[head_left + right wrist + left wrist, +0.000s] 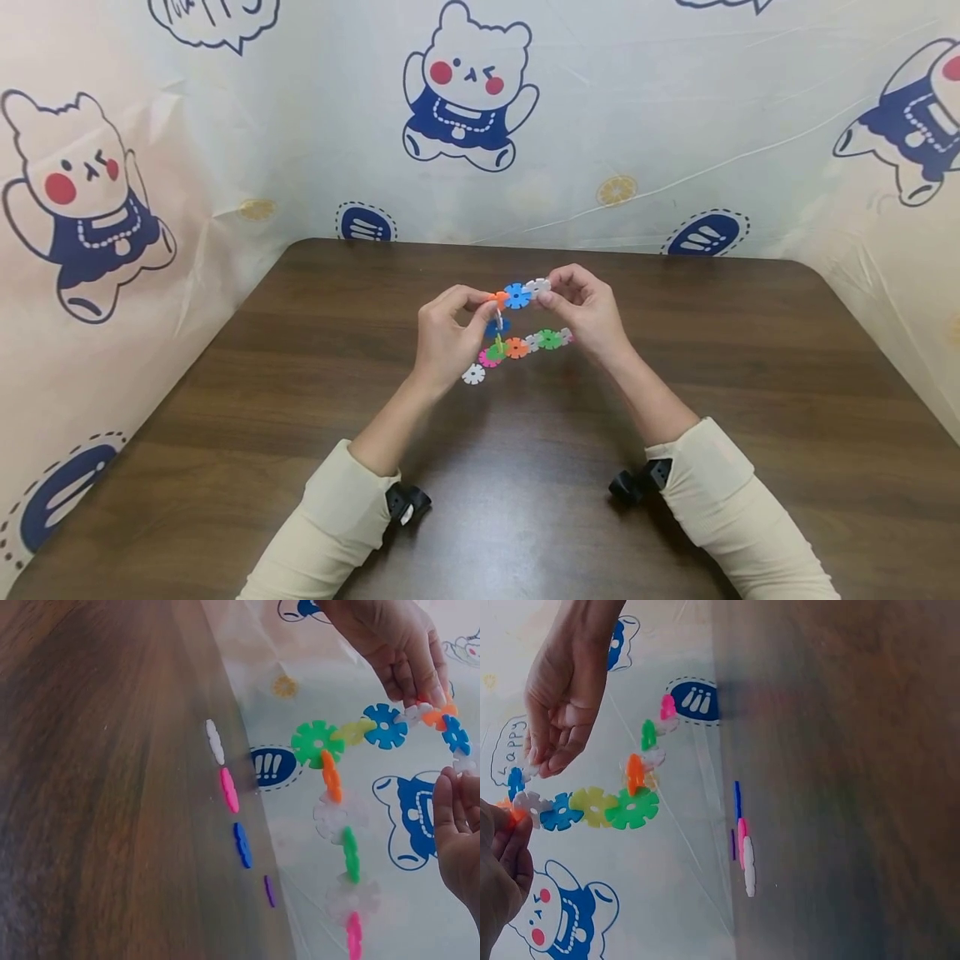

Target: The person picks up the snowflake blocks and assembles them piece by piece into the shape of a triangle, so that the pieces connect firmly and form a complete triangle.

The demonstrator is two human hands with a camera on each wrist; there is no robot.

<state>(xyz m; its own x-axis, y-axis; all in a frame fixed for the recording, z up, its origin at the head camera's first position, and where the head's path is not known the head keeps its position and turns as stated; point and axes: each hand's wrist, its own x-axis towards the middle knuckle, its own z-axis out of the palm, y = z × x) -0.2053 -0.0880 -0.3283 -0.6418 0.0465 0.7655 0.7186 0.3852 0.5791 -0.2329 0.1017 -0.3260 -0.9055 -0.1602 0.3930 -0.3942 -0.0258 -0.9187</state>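
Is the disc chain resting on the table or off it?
Off it: left hand and right hand hold the disc chain up; wrist views show it against the curtain.

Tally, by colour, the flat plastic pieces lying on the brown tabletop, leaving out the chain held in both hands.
White flat plastic piece: 1
Pink flat plastic piece: 1
Blue flat plastic piece: 1
Purple flat plastic piece: 1
Total: 4

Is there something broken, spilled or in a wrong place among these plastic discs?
Nothing stands out. The disc chain in the left hand and right hand looks unbroken, and the loose discs lie flat on the table.
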